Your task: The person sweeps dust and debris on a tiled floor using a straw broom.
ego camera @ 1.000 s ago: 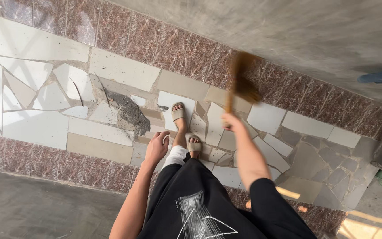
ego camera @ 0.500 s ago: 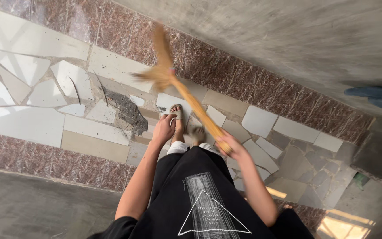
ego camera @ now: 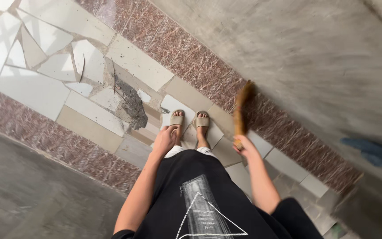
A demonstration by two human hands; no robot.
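Head view looks straight down on a person in a black printed shirt [ego camera: 200, 203] and tan slide sandals [ego camera: 190, 120], standing on a strip of broken-tile paving. The right hand [ego camera: 244, 148] is closed around the lower end of a short hand broom [ego camera: 240, 110], which points away from the body, its brownish bristle end blurred over the reddish stone border [ego camera: 186, 57]. The left hand [ego camera: 164, 139] hangs loose beside the left knee, fingers relaxed and slightly curled, holding nothing. Judging by its slim shape and the one-handed grip, the broom seems light, with a firm bound handle and springy, flexible fibres that would bend under pressure; the bound end, where the hand already sits, looks like the sensible place to hold it, since the bristle end would splay and give no control. The surface underfoot is a patchwork of white and beige tile shards [ego camera: 36, 88] set in mortar, with uneven joints and a grey cement patch [ego camera: 133, 104] just left of the feet, so grit is likely to lodge in the seams. Beyond the border lies plain grey concrete [ego camera: 310, 66], and another bare concrete strip [ego camera: 32, 190] runs along the lower left. A blurred blue object [ego camera: 372, 152] lies at the right edge.
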